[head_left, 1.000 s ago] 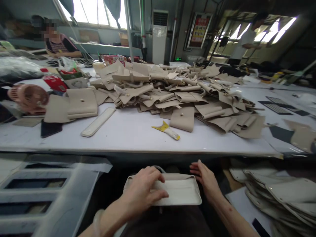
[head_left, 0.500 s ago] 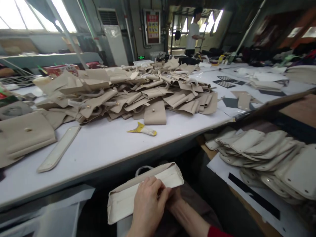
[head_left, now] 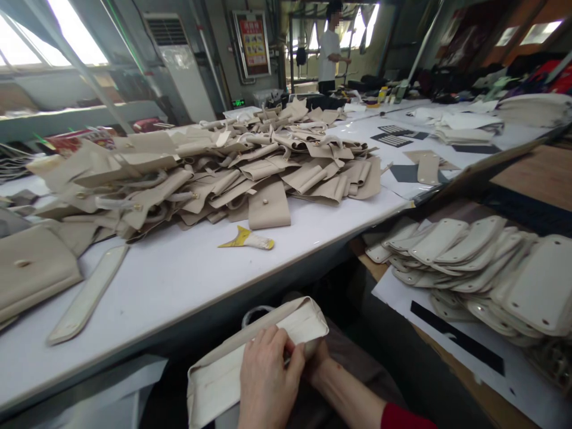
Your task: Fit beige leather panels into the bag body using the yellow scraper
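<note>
Over my lap, a beige handbag (head_left: 214,390) is turned with its pale, long bottom panel facing up, and a wrapped loop handle (head_left: 258,311) shows behind it. My left hand (head_left: 268,369) lies across the panel, its thumb and fingers closed on the near edge. Against the right end of the same bag is my right hand (head_left: 318,357), its fingers mostly hidden beneath the bag. On the table in front lies a small yellow-and-white tool (head_left: 246,238) with a forked end. A flat pale strip with rounded ends (head_left: 89,295) rests left of it.
A heap of beige bag pieces (head_left: 268,202) covers the table's middle. Stacked pale panels with holes (head_left: 469,250) stand at my right, beside a black strip (head_left: 458,336). Clear plastic sheeting (head_left: 111,381) is at lower left. Another person (head_left: 329,53) stands far back.
My view has swung slightly to the right. The bag has tilted a little more, its left end lower. Both hands keep nearly the same places on it.
</note>
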Demonstrator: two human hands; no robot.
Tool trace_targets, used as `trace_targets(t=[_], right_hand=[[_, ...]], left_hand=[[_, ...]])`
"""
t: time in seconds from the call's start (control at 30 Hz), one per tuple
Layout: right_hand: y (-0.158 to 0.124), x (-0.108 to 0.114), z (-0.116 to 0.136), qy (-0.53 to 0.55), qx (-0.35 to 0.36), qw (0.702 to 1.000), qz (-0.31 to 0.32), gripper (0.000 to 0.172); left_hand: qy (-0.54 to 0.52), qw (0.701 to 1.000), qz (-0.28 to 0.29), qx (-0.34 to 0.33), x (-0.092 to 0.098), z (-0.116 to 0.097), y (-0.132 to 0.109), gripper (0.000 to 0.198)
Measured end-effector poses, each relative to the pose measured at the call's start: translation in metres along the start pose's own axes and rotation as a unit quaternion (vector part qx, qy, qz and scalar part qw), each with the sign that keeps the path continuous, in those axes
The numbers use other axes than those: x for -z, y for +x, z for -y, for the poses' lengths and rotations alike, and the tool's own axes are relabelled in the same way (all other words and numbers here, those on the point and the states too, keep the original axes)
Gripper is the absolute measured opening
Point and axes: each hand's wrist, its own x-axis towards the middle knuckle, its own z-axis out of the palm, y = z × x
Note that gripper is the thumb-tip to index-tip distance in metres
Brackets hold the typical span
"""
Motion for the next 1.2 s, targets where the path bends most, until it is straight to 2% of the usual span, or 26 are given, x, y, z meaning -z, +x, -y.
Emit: trace_targets(t=[0.1, 0.17, 0.23, 0.27, 0.3, 0.33, 0.4, 0.43, 0.47, 0.57, 0.7, 0.83, 0.97, 1.2], right_hand=[[-0.008, 0.029, 0.000, -0.017, -0.034, 0.999, -0.019, 0.053], [-0.023, 0.056, 0.011, -0.034, -0.022, 0.998, -0.046, 0.057], [-0.044, 0.080, 0.028, -0.077, 0.043, 0.994, -0.060, 0.044], [-0.055, 0.088, 0.037, -0.118, 0.116, 0.985, -0.049, 0.033], [-0.066, 0.093, 0.045, -0.185, 0.226, 0.956, -0.019, 0.026], [-0.074, 0.095, 0.053, -0.249, 0.333, 0.909, 0.014, 0.028], [-0.085, 0.091, 0.063, -0.359, 0.500, 0.786, 0.060, 0.041], [-0.087, 0.087, 0.066, -0.396, 0.540, 0.740, 0.064, 0.045], [-0.087, 0.081, 0.067, -0.426, 0.560, 0.708, 0.059, 0.047], [-0.082, 0.068, 0.066, -0.488, 0.571, 0.659, 0.035, 0.044], [-0.081, 0.063, 0.063, -0.520, 0.563, 0.642, 0.021, 0.041], [-0.087, 0.061, 0.064, -0.528, 0.553, 0.644, 0.025, 0.041], [-0.094, 0.051, 0.061, -0.515, 0.554, 0.652, 0.048, 0.043], [-0.104, 0.025, 0.055, -0.476, 0.583, 0.656, 0.061, 0.039]], left_hand=[[0.004, 1.000, -0.005, 0.007, 0.000, -0.002, 0.000, 0.022], [0.006, 1.000, -0.013, 0.008, 0.000, -0.003, 0.000, 0.022], [0.006, 1.000, -0.016, 0.006, -0.001, -0.002, -0.001, 0.022], [0.007, 1.000, -0.017, 0.005, -0.001, -0.002, -0.002, 0.022], [0.008, 1.000, -0.020, 0.004, -0.001, -0.003, -0.002, 0.022], [0.009, 1.000, -0.025, 0.003, -0.002, -0.003, -0.003, 0.023], [0.011, 0.999, -0.036, -0.001, -0.001, -0.005, -0.004, 0.023], [0.014, 0.999, -0.040, -0.003, -0.001, -0.005, -0.004, 0.023], [0.017, 0.999, -0.044, -0.006, -0.001, -0.006, -0.004, 0.023], [0.031, 0.998, -0.050, -0.012, -0.002, -0.008, -0.005, 0.022], [0.051, 0.996, -0.067, -0.026, -0.001, -0.007, -0.010, 0.018], [0.063, 0.991, -0.108, -0.041, 0.003, 0.001, -0.024, 0.009], [0.035, 0.994, -0.094, -0.035, 0.004, 0.017, -0.039, 0.018], [0.032, 0.990, -0.135, -0.017, 0.004, 0.030, -0.052, 0.019]])
